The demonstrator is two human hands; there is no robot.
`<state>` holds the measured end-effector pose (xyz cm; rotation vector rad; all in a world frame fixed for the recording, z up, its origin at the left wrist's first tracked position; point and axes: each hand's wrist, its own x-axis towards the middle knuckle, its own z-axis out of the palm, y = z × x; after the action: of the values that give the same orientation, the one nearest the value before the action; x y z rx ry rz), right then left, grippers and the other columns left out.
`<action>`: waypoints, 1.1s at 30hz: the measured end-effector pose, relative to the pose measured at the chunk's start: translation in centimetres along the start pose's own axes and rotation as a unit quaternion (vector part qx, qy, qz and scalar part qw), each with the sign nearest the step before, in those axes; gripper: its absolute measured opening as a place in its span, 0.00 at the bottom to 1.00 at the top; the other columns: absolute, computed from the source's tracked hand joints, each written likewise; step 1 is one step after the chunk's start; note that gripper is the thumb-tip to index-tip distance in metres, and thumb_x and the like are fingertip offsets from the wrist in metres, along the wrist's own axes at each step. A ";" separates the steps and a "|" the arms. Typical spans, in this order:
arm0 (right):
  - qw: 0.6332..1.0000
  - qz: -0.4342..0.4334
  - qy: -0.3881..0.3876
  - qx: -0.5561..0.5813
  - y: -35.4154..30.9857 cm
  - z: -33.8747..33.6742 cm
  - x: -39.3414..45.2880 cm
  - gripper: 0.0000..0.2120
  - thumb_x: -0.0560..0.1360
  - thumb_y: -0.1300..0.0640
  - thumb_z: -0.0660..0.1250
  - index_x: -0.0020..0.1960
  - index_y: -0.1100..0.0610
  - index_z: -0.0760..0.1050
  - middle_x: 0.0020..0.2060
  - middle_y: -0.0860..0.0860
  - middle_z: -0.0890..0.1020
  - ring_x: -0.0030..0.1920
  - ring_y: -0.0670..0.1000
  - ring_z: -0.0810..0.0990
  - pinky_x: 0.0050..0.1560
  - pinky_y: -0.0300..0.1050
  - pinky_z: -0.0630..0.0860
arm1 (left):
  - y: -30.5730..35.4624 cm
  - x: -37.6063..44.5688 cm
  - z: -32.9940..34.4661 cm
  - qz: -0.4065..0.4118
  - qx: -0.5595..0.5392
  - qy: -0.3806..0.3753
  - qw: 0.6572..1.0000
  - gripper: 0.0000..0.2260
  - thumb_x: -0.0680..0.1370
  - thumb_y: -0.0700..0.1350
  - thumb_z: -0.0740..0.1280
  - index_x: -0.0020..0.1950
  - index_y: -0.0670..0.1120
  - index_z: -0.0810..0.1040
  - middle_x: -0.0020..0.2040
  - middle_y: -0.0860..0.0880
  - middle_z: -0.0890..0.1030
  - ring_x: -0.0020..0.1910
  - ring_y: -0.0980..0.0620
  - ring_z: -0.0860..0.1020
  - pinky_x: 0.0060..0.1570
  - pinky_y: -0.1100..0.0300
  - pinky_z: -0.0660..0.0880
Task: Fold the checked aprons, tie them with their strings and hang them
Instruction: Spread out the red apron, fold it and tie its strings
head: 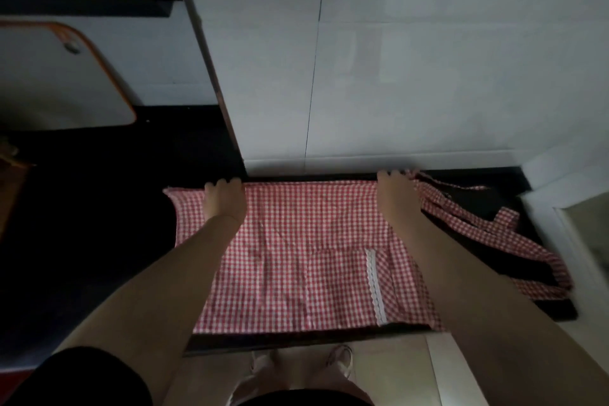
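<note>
Dim kitchen corner, as I see it from the head camera.

I look down on a black worktop (99,241) set against a wall of large white tiles (412,59). A white board with an orange rim (59,76) leans at the left. Pale floor tiles (395,369) show below the worktop's edge. The light is low.

Your apron (296,257) lies spread flat on the counter (99,241), its far edge against the wall (412,76). Your left hand (225,199) and right hand (397,194) rest on that far edge, well apart. The strings (478,227) trail off to the right.
</note>
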<state>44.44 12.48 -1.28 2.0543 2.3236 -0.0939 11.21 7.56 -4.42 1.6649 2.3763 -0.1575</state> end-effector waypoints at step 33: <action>0.992 0.077 -0.070 0.070 3.3 4.3 -8.4 0.07 0.80 0.62 0.61 0.52 0.61 0.77 0.51 0.58 0.80 0.53 0.57 0.78 0.56 0.50 0.75 | -0.2 -10.0 2.3 0.009 0.030 -0.068 0.997 0.14 0.81 0.40 0.56 0.61 0.41 0.77 0.62 0.40 0.77 0.60 0.41 0.75 0.48 0.48 0.75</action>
<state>48.67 4.22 -5.03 2.2033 2.1238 -0.3928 14.56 -2.17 -4.14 1.6438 2.2770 -0.3317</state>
